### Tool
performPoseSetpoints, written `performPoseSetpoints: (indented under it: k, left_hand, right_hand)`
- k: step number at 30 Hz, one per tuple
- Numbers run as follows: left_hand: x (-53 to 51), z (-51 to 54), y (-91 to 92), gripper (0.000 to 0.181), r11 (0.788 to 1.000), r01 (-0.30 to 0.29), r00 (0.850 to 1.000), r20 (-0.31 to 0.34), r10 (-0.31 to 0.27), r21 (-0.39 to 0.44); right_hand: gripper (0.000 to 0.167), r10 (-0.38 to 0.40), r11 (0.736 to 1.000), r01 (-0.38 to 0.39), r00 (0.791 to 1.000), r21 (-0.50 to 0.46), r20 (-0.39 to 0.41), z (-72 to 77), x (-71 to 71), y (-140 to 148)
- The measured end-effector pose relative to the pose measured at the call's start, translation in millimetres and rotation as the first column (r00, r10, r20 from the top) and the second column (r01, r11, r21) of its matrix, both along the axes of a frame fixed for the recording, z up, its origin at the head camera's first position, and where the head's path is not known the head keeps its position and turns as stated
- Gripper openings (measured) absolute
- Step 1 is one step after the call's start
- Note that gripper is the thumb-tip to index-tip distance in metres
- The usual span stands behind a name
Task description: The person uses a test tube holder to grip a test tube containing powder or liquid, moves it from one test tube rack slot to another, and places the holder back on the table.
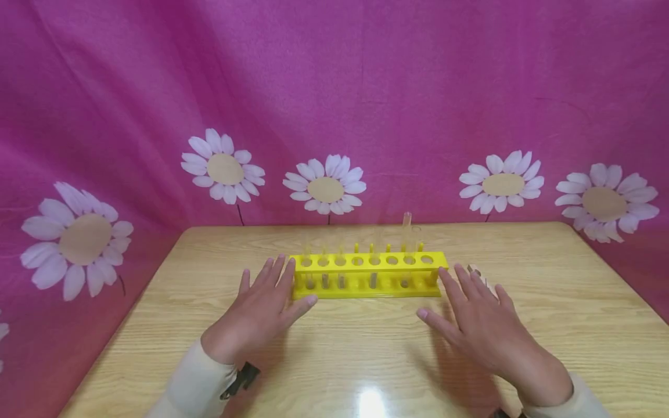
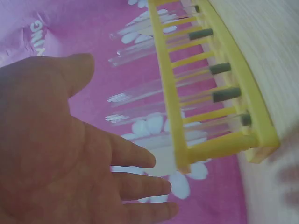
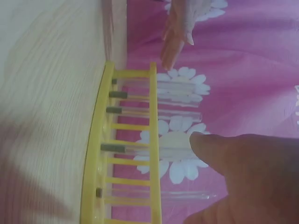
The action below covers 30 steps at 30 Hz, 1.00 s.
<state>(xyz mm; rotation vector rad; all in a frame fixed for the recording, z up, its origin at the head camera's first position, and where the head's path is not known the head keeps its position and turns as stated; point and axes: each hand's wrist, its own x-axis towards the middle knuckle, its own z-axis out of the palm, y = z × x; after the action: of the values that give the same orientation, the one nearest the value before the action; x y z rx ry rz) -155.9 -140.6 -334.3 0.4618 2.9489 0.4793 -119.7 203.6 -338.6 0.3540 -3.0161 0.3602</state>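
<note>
A yellow test tube rack (image 1: 366, 269) stands upright on the table, with several clear glass test tubes (image 1: 407, 225) in its holes. Dark grey material (image 2: 226, 94) sits in the bottoms of the tubes, at differing heights. Beside the rack's left end is my left hand (image 1: 256, 319), fingers spread and straight. At the right end my right hand (image 1: 486, 331) mirrors it, palm down with fingers extended. Neither hand holds anything. In the left wrist view, the left fingers (image 2: 135, 151) look apart from the rack; whether the right fingertips touch it, I cannot tell.
The rack stands on a light wooden table (image 1: 334, 348). A small whitish item (image 1: 473, 269) lies partly hidden behind the right hand. A magenta cloth (image 1: 334, 87) with white daisies hangs behind and at both sides of the table.
</note>
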Motion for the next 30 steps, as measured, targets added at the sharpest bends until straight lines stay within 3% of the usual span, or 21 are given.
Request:
performPoseSetpoints:
  k: [14,23,30]
  left_hand:
    - [-24.4,-18.4,-8.2,0.099,0.983,-0.071,0.996,0.061,0.061,0.172]
    - [-35.2,-29.2,-11.8,0.089,0.925,-0.118,0.991,0.100,0.087,0.360]
    - [-44.4,-39.8,-16.4,0.073,0.880,-0.136,0.987,0.144,0.078,0.455]
  right_hand:
    - [0.098,-0.074,0.997,0.069,0.991,0.046,0.112,-12.7,-24.3,20]
    - [0.101,-0.076,0.996,0.070,0.984,0.048,0.162,-21.0,-34.9,38]
    - [0.102,-0.091,0.996,0.091,0.958,0.012,0.271,-25.0,-43.2,54]
